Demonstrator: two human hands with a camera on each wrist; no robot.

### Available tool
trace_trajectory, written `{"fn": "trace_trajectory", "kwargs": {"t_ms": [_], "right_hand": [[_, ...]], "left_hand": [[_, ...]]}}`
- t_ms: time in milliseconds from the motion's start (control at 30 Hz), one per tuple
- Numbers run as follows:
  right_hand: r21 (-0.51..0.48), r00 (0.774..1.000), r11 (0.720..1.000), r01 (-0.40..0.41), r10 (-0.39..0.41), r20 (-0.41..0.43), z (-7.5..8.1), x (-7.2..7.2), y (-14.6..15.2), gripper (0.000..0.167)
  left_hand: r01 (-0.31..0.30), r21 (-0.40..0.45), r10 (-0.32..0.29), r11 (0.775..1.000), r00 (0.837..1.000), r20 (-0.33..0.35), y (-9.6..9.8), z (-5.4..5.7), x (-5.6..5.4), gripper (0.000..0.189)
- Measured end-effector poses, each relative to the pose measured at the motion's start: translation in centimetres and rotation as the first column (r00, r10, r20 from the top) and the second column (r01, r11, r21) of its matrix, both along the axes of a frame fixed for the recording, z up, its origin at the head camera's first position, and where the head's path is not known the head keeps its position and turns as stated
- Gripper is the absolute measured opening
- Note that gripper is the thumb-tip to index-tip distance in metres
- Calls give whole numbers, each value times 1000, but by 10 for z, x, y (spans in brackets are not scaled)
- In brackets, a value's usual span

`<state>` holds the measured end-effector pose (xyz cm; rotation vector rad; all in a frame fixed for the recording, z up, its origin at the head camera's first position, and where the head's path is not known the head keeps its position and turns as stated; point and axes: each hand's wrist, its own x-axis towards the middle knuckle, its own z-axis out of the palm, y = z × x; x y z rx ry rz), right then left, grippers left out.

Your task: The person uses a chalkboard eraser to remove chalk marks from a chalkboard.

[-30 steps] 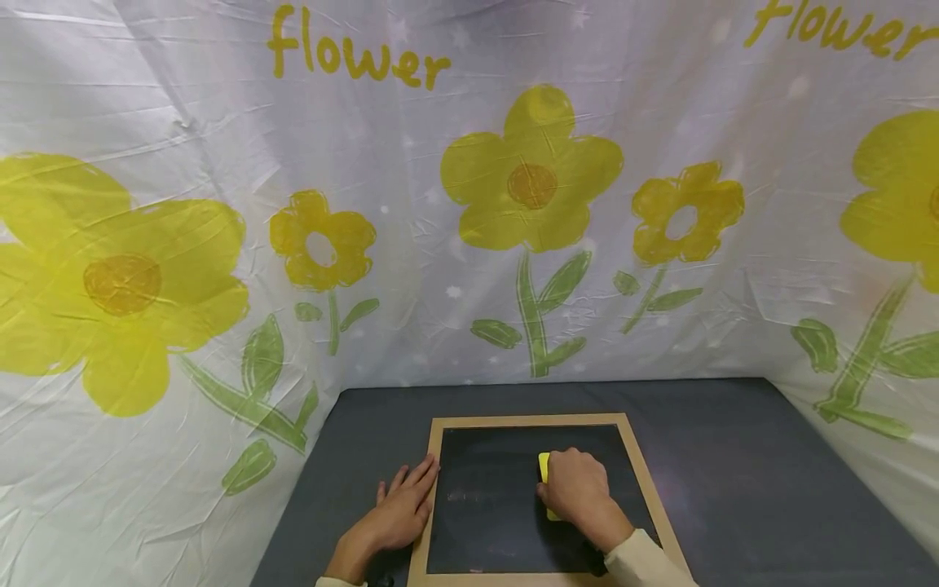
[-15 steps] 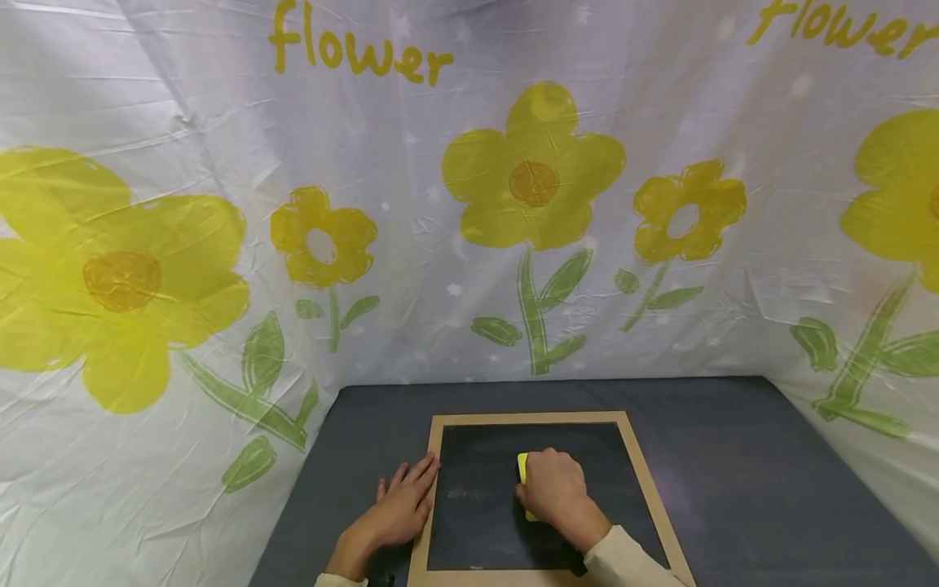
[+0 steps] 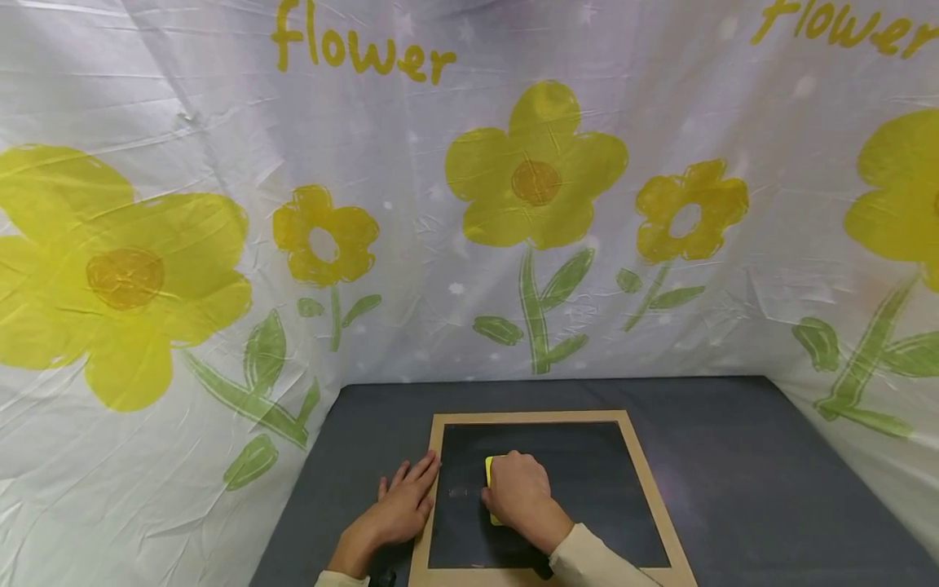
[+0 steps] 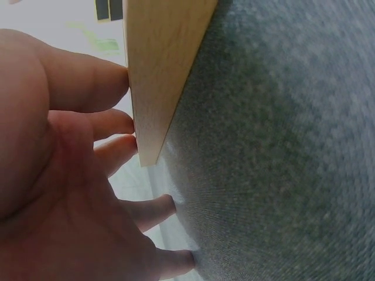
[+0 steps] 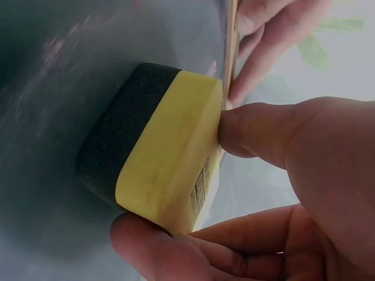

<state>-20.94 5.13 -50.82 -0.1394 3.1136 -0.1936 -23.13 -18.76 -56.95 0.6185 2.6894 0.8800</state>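
A blackboard (image 3: 594,489) with a light wooden frame (image 3: 531,417) lies flat on the dark table. My right hand (image 3: 519,493) grips a yellow board eraser (image 5: 167,146) between thumb and fingers. In the right wrist view, the eraser's black felt side (image 5: 120,126) faces the board surface. My left hand (image 3: 396,512) rests at the frame's left side with its fingers extended. The left wrist view shows the thumb and two fingertips touching the frame edge (image 4: 158,70), while the other two fingers reach down to the table cloth. Faint chalk smudges (image 3: 458,492) show left of the eraser.
Dark grey cloth (image 3: 741,481) covers the table around the board. White fabric walls (image 3: 411,244) printed with yellow flowers and the word "flower" stand behind and on both sides.
My right hand has slid the eraser leftward across the blackboard, from right of its middle to left of it. My left hand has stayed at the frame's left side.
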Motion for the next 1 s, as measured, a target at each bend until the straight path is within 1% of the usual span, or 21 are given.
{"fn": "trace_trajectory", "kwargs": {"t_ms": [33, 100, 200, 233, 267, 333, 400, 500, 600, 700, 800, 833, 933, 1000], "right_hand": [[-4, 1000, 1000, -7, 7, -7, 0, 0, -2, 40], [-5, 1000, 1000, -20, 20, -12, 0, -1, -7, 41], [-14, 999, 999, -40, 40, -22, -2, -2, -12, 41], [-15, 999, 999, -44, 44, -22, -2, -2, -13, 42], [-15, 999, 999, -46, 45, -20, -3, -2, -15, 42], [-17, 999, 999, -50, 50, -22, -3, -2, -17, 42], [-21, 999, 998, -51, 51, -19, -3, -3, -20, 43], [-31, 998, 998, -59, 58, -16, -4, -3, -24, 44], [-55, 997, 996, -70, 69, -17, -5, -5, -29, 45], [-78, 997, 994, -80, 79, -20, -5, -5, -34, 45], [-91, 996, 992, -88, 87, -21, -4, -5, -39, 46], [-96, 996, 991, -91, 90, -21, -4, -5, -40, 46], [-98, 995, 990, -101, 100, -16, -3, -5, -46, 46], [-103, 994, 989, -108, 108, -7, -3, -5, -49, 46]], "left_hand": [[-4, -1, 4, 1000, 1000, -1, 0, 0, 0, 63], [-15, -16, 15, 1000, 1000, -1, 3, 5, 1, 63], [-21, -22, 21, 1000, 1000, -2, 3, 5, 1, 63], [-18, -18, 18, 1000, 1000, -8, 2, 2, 1, 62], [-14, -17, 14, 1000, 1000, -6, 2, 4, 2, 62], [-5, -5, 5, 1000, 1000, -20, -1, -6, -1, 62], [7, -6, -7, 1000, 999, -35, -3, -12, -4, 62], [11, -9, -12, 1000, 999, -47, -4, -17, -6, 62], [6, -14, -6, 1000, 999, -43, -4, -17, -7, 63], [2, -8, -2, 1000, 999, -34, -4, -16, -6, 62], [8, -6, -8, 1000, 1000, -20, -2, -6, -2, 62], [15, -10, -15, 1000, 1000, -24, -2, -4, -2, 63], [3, -17, -3, 1000, 1000, -2, 2, 6, 2, 63], [-3, -23, 3, 1000, 1000, 8, 3, 8, 3, 63]]}}
